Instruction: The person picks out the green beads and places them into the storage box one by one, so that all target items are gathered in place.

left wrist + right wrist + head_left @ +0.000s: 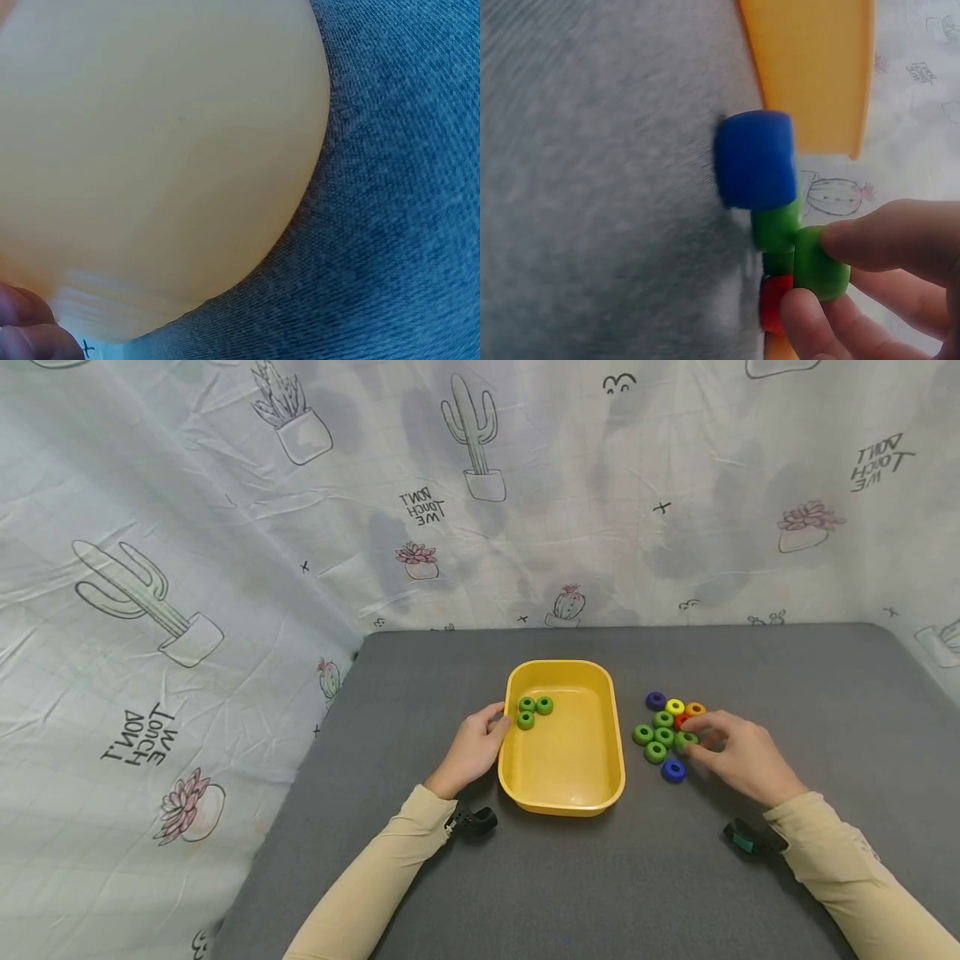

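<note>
A yellow plastic tray stands on the grey table, with three green rings lying in its upper left part. My left hand grips the tray's left edge; in the left wrist view its fingers show at the tray's outer wall. Right of the tray, my right hand pinches a green ring between thumb and fingers. That ring stands higher off the table than the rings around it. Close by lie several more green rings, a blue ring and a red ring.
Behind the green rings sit a dark purple ring, a yellow ring and an orange ring. A pale cloth printed with cacti hangs along the back and left sides of the table.
</note>
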Demonstrator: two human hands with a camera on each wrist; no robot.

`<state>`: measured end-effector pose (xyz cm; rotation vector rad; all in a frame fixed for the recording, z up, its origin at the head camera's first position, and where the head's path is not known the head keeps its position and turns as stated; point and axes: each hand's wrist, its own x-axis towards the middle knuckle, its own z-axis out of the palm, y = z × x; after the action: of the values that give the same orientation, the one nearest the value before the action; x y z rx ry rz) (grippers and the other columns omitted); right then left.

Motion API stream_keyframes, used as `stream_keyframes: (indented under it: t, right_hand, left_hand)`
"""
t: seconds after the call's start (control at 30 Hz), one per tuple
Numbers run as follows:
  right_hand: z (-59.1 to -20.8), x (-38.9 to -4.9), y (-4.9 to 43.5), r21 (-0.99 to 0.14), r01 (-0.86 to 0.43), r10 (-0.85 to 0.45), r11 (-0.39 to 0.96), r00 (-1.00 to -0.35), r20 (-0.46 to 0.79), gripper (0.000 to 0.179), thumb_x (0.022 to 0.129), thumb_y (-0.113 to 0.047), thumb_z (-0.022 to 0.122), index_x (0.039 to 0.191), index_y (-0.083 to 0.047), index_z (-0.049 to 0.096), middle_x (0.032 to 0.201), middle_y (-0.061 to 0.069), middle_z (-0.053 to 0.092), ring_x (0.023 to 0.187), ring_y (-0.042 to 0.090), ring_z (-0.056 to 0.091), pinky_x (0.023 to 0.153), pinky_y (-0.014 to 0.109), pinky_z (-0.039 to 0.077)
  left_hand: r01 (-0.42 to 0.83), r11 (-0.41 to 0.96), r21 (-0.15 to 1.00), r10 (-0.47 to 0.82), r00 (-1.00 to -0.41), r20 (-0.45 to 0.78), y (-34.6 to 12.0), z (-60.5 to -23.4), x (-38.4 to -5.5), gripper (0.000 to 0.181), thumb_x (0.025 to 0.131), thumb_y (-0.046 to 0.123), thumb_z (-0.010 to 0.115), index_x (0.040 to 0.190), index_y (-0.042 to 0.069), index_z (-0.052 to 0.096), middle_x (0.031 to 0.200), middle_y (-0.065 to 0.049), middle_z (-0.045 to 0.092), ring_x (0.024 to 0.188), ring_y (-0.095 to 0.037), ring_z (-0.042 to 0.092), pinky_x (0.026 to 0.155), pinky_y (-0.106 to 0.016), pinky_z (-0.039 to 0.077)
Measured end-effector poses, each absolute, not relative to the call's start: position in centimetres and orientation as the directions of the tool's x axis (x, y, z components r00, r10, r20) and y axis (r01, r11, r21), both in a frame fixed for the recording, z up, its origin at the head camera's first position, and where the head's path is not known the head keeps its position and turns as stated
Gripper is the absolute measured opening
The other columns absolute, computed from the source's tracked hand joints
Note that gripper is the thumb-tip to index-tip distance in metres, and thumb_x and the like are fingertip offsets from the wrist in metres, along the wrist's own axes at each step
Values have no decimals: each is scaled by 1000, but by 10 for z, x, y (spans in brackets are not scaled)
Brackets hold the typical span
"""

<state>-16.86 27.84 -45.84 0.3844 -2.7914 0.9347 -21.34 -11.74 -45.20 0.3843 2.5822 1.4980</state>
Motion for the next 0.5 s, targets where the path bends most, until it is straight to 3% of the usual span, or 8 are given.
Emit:
stream_keyframes:
  t: [0.27,0.5]
  right_hand:
    - [-446,-168,271,-561,-303,-185,770,-948,259,24,89,-14,82,113,-11,75,102,10,74,79,7,64,62,28,46]
    - [-432,-170,260,-566,-314,-193,762,-945,264,26,92,-15,80,117,-11,74,107,9,73,84,16,65,62,28,47]
  left_hand:
    - [152,469,870,289,-957,11,-118,-451,-213,48,112,20,49,155,-1,46,94,-18,74,74,-23,67,64,-26,48]
    - [157,467,870,286,-958,19,-117,-450,-212,47,112,18,49,154,-2,46,107,-20,76,80,-25,70,66,-25,49]
